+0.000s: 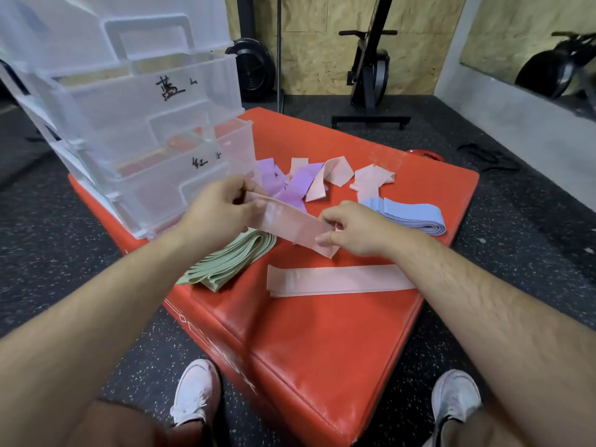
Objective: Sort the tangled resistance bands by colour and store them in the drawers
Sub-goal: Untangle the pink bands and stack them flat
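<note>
Head view: both hands are on one pink band (pixel 290 224), held up off the red padded box (pixel 322 350). Left hand (pixel 219 211) pinches the far end and right hand (pixel 358 230) pinches the near end. Both have a closed finger-and-thumb grip, with the band flat between them.

Step in hand looks like flattening a pink one pulled free of the tangle.

- Second pink band (pixel 338 280) lies flat, just in front of the hands.
- Green stack (pixel 232 256) sits under the left wrist, blue stack (pixel 409 216) beyond the right hand.
- Mixed purple/pink tangle (pixel 306 182) is not yet sorted, beside the drawer unit (pixel 129 124).

Sorting is roughly halfway, I'd say. Two labelled drawers stand pulled out; contents are hard to read through the clear plastic.

Next move probably: lay this band on the flat pink one with edges lined up, then go back to the tangle. That needs a low, even set-down so the pile doesn't skew. Purple is wrapped around pink there, so tease the loops apart rather than yank.
</note>
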A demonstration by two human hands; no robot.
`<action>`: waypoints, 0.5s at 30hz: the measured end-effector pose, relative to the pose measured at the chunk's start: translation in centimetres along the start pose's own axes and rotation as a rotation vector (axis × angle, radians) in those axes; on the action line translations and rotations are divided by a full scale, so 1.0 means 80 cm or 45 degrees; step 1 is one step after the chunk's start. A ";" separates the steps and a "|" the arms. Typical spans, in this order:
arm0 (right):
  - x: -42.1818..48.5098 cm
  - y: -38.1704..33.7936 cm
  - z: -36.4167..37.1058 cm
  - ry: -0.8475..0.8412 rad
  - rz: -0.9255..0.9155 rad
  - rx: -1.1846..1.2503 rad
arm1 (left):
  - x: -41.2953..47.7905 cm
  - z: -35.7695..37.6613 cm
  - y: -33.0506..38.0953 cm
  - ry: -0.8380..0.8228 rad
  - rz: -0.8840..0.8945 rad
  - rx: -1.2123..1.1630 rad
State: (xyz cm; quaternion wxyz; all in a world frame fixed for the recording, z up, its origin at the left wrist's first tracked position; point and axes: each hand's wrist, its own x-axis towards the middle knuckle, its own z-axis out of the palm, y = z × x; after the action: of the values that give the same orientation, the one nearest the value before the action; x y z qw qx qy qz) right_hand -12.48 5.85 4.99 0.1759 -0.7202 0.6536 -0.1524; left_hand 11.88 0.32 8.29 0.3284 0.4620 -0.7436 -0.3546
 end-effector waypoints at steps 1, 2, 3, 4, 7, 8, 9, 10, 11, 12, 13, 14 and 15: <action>-0.004 0.006 -0.001 -0.016 0.017 -0.027 | 0.001 -0.004 -0.001 -0.003 -0.035 -0.077; -0.008 0.013 -0.004 -0.025 0.036 -0.049 | 0.001 -0.009 -0.002 -0.011 -0.067 -0.163; -0.012 0.018 -0.008 -0.024 0.053 -0.066 | 0.002 -0.013 -0.003 -0.022 -0.093 -0.235; -0.016 0.024 -0.012 -0.019 0.072 -0.080 | 0.003 -0.017 -0.005 -0.032 -0.116 -0.285; -0.030 0.040 -0.031 0.019 0.159 -0.148 | 0.007 -0.023 -0.011 -0.039 -0.189 -0.356; -0.037 0.046 -0.039 0.023 0.204 -0.181 | 0.008 -0.024 -0.013 -0.036 -0.216 -0.359; -0.043 0.054 -0.046 0.026 0.253 -0.209 | 0.008 -0.024 -0.015 -0.030 -0.244 -0.354; -0.051 0.063 -0.053 0.029 0.287 -0.208 | 0.008 -0.023 -0.016 -0.025 -0.273 -0.352; -0.059 0.071 -0.060 0.025 0.299 -0.157 | 0.009 -0.022 -0.018 -0.034 -0.297 -0.355; -0.067 0.078 -0.067 0.022 0.298 -0.061 | 0.008 -0.019 -0.020 -0.057 -0.315 -0.362; -0.075 0.085 -0.073 0.029 0.300 0.041 | 0.008 -0.016 -0.022 -0.093 -0.325 -0.355; -0.084 0.091 -0.078 0.040 0.320 0.120 | 0.007 -0.009 -0.023 -0.132 -0.328 -0.331; -0.092 0.096 -0.081 0.048 0.345 0.183 | 0.007 -0.002 -0.024 -0.171 -0.321 -0.296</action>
State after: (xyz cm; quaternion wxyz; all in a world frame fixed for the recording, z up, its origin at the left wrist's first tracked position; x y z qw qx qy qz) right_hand -22.97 12.19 7.39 0.2338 -0.6078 0.7354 -0.1871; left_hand 12.69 -0.83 6.85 0.2823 0.4857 -0.6541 -0.5065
